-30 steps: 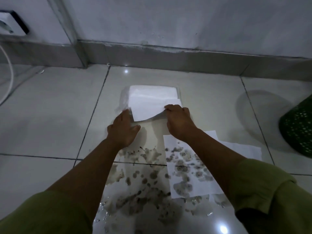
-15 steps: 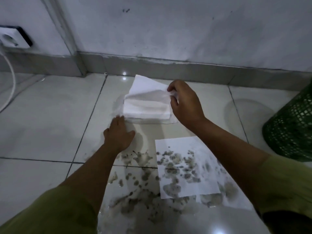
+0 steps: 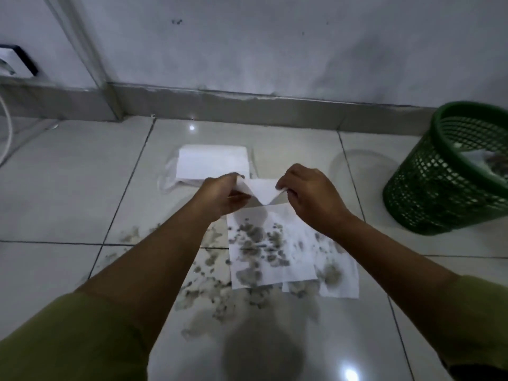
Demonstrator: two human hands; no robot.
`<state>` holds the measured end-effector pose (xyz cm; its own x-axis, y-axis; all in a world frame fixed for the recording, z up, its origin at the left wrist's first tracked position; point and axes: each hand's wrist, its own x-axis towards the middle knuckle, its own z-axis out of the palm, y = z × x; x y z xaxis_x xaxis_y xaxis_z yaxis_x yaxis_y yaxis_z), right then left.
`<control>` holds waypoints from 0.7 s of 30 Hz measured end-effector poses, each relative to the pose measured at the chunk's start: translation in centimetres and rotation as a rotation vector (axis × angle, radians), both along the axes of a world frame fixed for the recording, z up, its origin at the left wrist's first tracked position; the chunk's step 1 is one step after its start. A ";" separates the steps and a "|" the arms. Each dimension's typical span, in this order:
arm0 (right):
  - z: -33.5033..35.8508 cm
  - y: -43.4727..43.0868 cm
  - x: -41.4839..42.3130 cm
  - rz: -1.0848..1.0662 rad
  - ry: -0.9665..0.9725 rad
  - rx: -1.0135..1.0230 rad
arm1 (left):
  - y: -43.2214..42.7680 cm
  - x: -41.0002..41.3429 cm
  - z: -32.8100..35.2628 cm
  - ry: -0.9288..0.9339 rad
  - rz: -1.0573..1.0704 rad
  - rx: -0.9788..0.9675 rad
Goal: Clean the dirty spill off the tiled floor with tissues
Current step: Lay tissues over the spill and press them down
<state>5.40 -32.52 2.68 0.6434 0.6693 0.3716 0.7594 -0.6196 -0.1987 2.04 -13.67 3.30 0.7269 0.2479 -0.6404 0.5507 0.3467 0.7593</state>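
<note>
While the dirty spill (image 3: pixel 217 295) is lying in grey blotches across the tiled floor (image 3: pixel 68 188) just in front of me, I am holding a clean tissue (image 3: pixel 261 191) above its far edge. My left hand (image 3: pixel 222 198) is pinching the tissue's left corner between thumb and fingers. My right hand (image 3: pixel 308 200) is pinching the right corner the same way, so the sheet is sagging in a shallow V between them. Below my hands, a stained tissue (image 3: pixel 264 251) is lying flat on the spill with grey patches showing through. A second stained tissue (image 3: pixel 339 276) is lying just beside it on the right, its edge overlapped by the first. Beyond my hands, the tissue pack (image 3: pixel 213 162) is sitting on the floor near the wall (image 3: pixel 275 45), with its clear wrapper hanging loose on the left. To the right, well apart from the spill, a green basket (image 3: pixel 445 188) is standing with something pale showing inside. The grey skirting (image 3: pixel 247 105) is running along the foot of the wall. At the far left, a socket (image 3: pixel 15 60) and a white cable (image 3: pixel 7 138) are showing at the edge. My green sleeves (image 3: pixel 68 339) are covering my upper arms.
</note>
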 end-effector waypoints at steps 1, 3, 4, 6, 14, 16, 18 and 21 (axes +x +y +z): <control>-0.5 -0.8 -0.8 0.006 -0.004 -0.041 | -0.6 -0.4 -0.6 -0.003 -0.014 0.008; -1.7 -2.3 -2.4 0.021 -0.002 -0.105 | -1.7 -1.4 -2.5 -0.008 -0.027 0.060; -2.3 -3.1 -3.2 0.028 -0.001 -0.130 | -2.2 -1.9 -3.3 0.001 -0.057 0.136; -3.5 -4.6 -4.9 0.038 0.006 -0.183 | -3.3 -3.6 -4.6 0.008 -0.156 0.349; -7.7 -8.0 -8.7 0.038 0.158 -0.323 | -6.4 -7.9 -8.3 0.002 -0.402 0.683; -8.1 -8.6 -9.4 0.051 0.218 -0.351 | -6.8 -8.5 -8.7 -0.017 -0.441 0.742; -8.2 -8.8 -9.7 0.008 0.274 -0.356 | -7.0 -8.9 -8.7 -0.025 -0.446 0.836; -8.2 -8.2 -9.5 -0.135 0.291 -0.236 | -7.1 -8.8 -8.8 -0.082 -0.440 1.088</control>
<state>-4.06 -40.71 -5.50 0.7872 0.6167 0.0071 0.6009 -0.7645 -0.2334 -6.80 -20.77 -5.51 0.9154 0.3528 -0.1936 0.3971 -0.7141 0.5765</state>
